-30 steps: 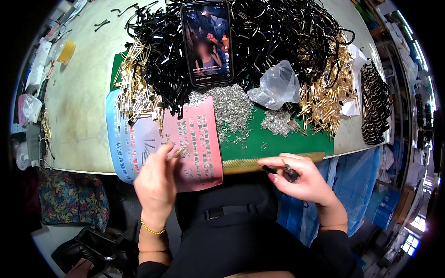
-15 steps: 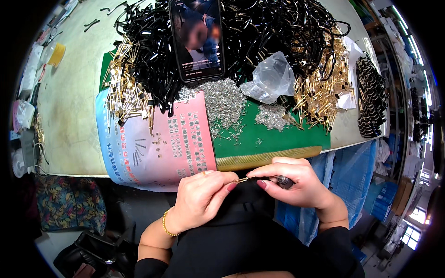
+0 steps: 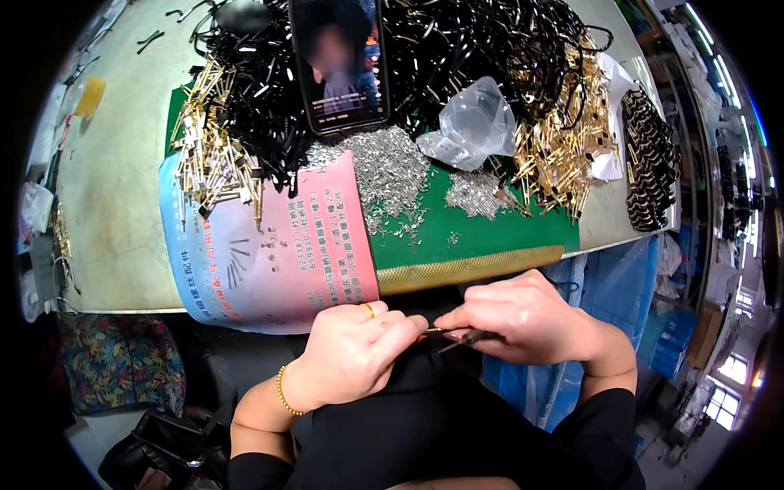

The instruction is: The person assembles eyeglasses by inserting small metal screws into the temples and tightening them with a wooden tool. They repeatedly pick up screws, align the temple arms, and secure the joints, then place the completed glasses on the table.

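My left hand (image 3: 347, 351), closed in a pinch, holds a thin gold metal piece (image 3: 433, 330) whose end pokes out past the fingertips. Close beside it, my right hand (image 3: 527, 318) is closed on a dark, slim screwdriver (image 3: 474, 336). The tool's thin shaft slants down to the left below the gold piece, and its handle is mostly hidden by the fingers. Both hands are held over my lap, just off the table's front edge. Beyond them lies a heap of tiny silver screws (image 3: 384, 175), with a smaller screw pile (image 3: 476, 196) to its right.
A phone (image 3: 341, 69) leans on a tangle of black eyeglass parts (image 3: 457, 49). Gold metal pieces lie in a left pile (image 3: 214, 163) and a right pile (image 3: 563, 155). A clear plastic bag (image 3: 474, 122) sits between. A printed sheet (image 3: 278, 269) overhangs the front edge.
The screwdriver has turned in my right hand: its handle end no longer sticks out to the right, and the shaft now points down-left. My right hand has rolled over; the view has shifted slightly.
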Demonstrator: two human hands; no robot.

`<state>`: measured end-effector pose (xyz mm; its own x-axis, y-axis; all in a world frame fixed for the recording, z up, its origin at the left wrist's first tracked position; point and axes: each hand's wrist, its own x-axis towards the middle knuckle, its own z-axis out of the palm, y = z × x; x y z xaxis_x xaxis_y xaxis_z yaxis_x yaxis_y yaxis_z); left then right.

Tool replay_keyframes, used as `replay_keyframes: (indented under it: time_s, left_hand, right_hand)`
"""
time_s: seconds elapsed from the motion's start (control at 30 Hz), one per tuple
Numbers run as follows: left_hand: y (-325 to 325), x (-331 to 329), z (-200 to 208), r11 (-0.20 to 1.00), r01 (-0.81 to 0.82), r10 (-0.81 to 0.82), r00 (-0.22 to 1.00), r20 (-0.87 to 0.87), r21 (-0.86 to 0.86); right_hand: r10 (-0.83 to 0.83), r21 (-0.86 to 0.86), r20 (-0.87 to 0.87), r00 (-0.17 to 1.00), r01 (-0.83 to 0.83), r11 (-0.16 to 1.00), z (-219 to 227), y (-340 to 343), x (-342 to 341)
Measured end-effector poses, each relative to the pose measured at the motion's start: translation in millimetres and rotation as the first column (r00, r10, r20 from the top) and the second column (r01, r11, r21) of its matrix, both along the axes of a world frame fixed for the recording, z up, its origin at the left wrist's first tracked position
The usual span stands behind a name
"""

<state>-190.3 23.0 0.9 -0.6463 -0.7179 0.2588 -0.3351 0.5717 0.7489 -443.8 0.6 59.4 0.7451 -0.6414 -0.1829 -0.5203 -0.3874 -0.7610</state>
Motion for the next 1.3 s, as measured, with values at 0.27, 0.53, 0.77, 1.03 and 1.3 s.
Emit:
replay_keyframes:
  time_s: [0.27,0.53,0.77,1.03,1.3]
  left_hand:
    - [4.7,10.5,-7.0,0.947,-0.091,0.071,0.995,0.074,0.309]
    - [4.9,-23.4,-16.1,0.649,-0.135,0.441,0.869,-0.225,0.749]
    - [-24.9,-54.5,-9.2,0.644,-0.063,0.324,0.925,-0.197,0.762]
    - [-4.4,-38.1,-13.1,0.631,-0.116,0.438,0.869,-0.229,0.767]
    - [-5.2,-25.9,-17.6,0.68,-0.267,0.494,0.855,-0.159,0.683]
  right_hand:
    - [-0.344,0.161,-0.339,0.876,0.414,0.896,7.9,-2.8,-26.6]
    - [-0.35,-0.363,-0.392,0.851,0.207,0.909,-25.8,8.8,-29.2]
    - [-0.342,-0.41,-0.309,0.888,0.2,0.89,-35.2,5.7,-31.4]
    - [-0.35,-0.416,-0.308,0.885,0.206,0.886,-38.1,4.4,-32.0]
    - [-0.301,-0.344,-0.369,0.879,0.172,0.923,-33.2,-3.6,-29.8]
